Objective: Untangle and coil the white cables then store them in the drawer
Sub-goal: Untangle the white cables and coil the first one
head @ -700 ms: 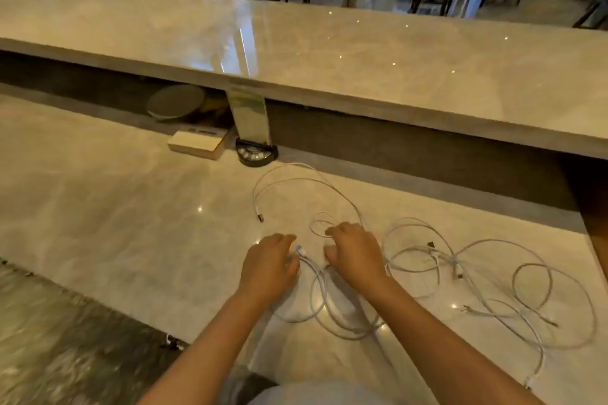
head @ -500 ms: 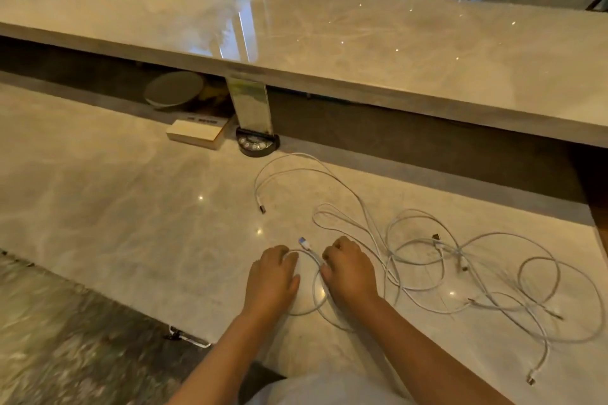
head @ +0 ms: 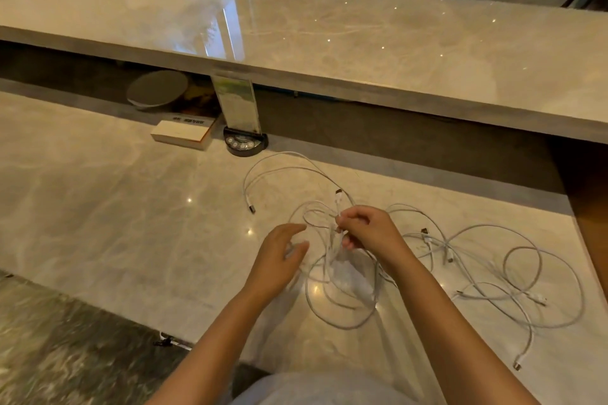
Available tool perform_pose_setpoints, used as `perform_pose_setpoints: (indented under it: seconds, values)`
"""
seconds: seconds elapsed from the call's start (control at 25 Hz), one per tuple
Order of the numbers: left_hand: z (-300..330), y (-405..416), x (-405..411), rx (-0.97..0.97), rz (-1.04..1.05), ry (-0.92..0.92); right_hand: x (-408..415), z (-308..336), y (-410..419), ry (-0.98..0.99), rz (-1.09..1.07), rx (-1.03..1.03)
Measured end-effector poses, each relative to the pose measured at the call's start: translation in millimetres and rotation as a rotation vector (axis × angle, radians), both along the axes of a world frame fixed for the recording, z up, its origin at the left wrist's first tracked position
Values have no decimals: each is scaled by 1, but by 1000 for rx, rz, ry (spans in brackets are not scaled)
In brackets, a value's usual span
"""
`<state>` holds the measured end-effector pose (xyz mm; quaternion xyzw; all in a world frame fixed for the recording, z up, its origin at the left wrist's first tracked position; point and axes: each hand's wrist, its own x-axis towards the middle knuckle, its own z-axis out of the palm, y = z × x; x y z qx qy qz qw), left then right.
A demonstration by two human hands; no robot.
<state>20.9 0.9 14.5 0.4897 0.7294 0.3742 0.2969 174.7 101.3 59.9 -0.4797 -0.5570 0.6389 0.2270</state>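
Status: early stage. The thin white charging cables (head: 437, 260) lie in a loose tangle on the pale polished marble counter (head: 98, 207), spread from the centre of the frame to the lower right. No finished coil is visible anywhere, and several plug ends lie scattered through the heap. No drawer can be identified in this view, so storage is judged to be wholly outstanding. Untangling, coiling and stowing all remain.

Right hand (head: 371, 233), centre of frame: fingers curled, pinching one cable strand just below its plug end (head: 339, 197). The plug stands up above the fingertips; the rest of that strand drops beneath the hand into the loops lying below it.

Left hand (head: 276, 260), just left of centre: fingers straight and spread, holding nothing. It hovers beside the leftmost loops; whether the fingertips touch a strand cannot be told.

Position of work relative to grip: the bulk of the tangle sits right of and below the right hand, well apart from the pinch point. One separate loop arcs toward the upper centre, ending in a loose plug (head: 252, 209) left of the hands.

Other items, upper centre under the raised marble ledge (head: 362, 43): a clear acrylic sign holder on a black round base (head: 245, 145), a flat white box (head: 182, 135), and a round grey disc (head: 158, 89).
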Motion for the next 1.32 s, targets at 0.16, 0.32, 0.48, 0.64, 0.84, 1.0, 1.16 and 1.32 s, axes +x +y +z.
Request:
perform_pose_setpoints:
  seconds: [0.16,0.32,0.48,0.64,0.84,1.0,1.16,1.32]
  values:
    - [50,28,22,125,-195,-85,0,38,2,205,-53,-6]
    - [62,40,21,215,-225,53,13,62,6,231,-274,140]
    - [73,45,27,241,-258,43,26,67,3,29,-528,323]
    - [95,43,36,101,-406,-173,36,60,2,-238,-402,606]
    - [112,42,28,28,-362,-526,55,56,2,-250,-32,731]
    - [113,40,23,-21,-333,-865,60,52,2,-450,-8,972]
    - [114,41,21,-35,-302,-815,70,67,1,-274,70,617]
    - [109,48,17,-16,-233,-655,85,80,-3,-122,132,322]
